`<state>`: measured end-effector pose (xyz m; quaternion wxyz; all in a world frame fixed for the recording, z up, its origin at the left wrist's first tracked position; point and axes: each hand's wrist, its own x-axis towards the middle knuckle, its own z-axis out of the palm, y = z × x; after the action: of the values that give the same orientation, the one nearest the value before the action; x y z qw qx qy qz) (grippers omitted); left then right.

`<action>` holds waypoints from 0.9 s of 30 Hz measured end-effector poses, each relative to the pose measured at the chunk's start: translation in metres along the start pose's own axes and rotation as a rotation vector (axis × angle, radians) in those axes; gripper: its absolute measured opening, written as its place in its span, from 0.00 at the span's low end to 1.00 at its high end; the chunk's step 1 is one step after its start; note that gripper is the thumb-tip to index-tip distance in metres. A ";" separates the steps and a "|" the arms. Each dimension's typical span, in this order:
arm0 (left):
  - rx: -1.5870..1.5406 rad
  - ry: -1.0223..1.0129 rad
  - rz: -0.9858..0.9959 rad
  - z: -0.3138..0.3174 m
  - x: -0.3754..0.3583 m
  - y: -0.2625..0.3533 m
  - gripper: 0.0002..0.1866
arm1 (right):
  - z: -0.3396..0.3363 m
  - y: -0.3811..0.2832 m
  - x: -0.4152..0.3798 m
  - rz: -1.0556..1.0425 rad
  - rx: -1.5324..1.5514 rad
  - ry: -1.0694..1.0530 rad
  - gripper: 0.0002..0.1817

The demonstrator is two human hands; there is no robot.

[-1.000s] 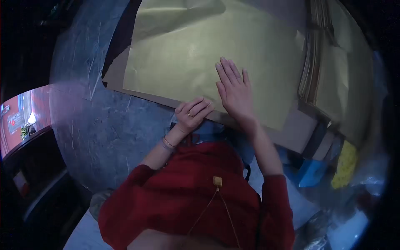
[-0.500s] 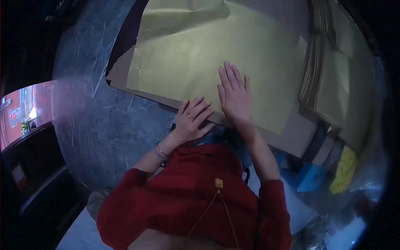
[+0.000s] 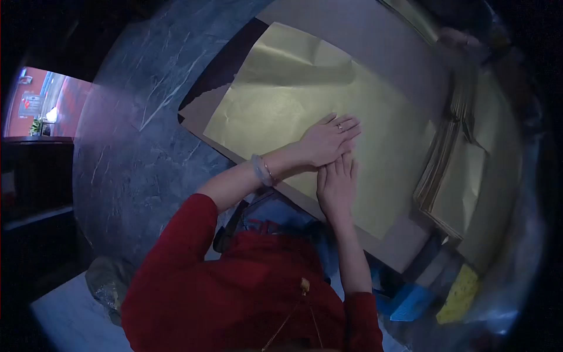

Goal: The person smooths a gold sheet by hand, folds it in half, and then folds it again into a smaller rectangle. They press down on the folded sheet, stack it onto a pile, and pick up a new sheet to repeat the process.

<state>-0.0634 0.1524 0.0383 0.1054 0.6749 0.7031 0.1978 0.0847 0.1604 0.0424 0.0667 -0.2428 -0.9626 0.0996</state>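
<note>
A large gold-coloured paper sheet lies on a brown board in front of me, with a raised crease near its far side. Flat on the sheet rests my left hand, fingers stretched to the right, a ring on one finger. My right hand lies flat just below it, its fingertips touching or slightly under the left hand. Neither hand grips anything. To the right is a stack of folded gold paper, apart from both hands.
Grey marbled floor stretches to the left. Near the right front are a blue item and a yellow item. A dark cabinet-like shape stands at far left. Another person's hand shows dimly at the upper right.
My left hand has moved from the sheet's near edge forward and right onto the paper, beside my right hand. The whole view has shifted, and the sheet appears lower and farther right.
</note>
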 end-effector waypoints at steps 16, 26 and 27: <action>0.112 0.255 -0.044 0.000 0.093 -0.058 0.29 | -0.015 -0.009 0.000 0.053 0.083 -0.028 0.27; 0.211 0.266 -0.268 0.005 0.105 -0.053 0.32 | -0.013 -0.011 0.001 0.076 0.105 -0.054 0.27; 0.198 0.284 -0.258 0.004 0.104 -0.053 0.33 | -0.014 -0.012 0.003 0.054 0.107 -0.050 0.27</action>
<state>-0.1168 0.2559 0.0244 -0.0371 0.5516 0.8075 0.2057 0.0789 0.1539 0.0586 0.0525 -0.2622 -0.9504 0.1586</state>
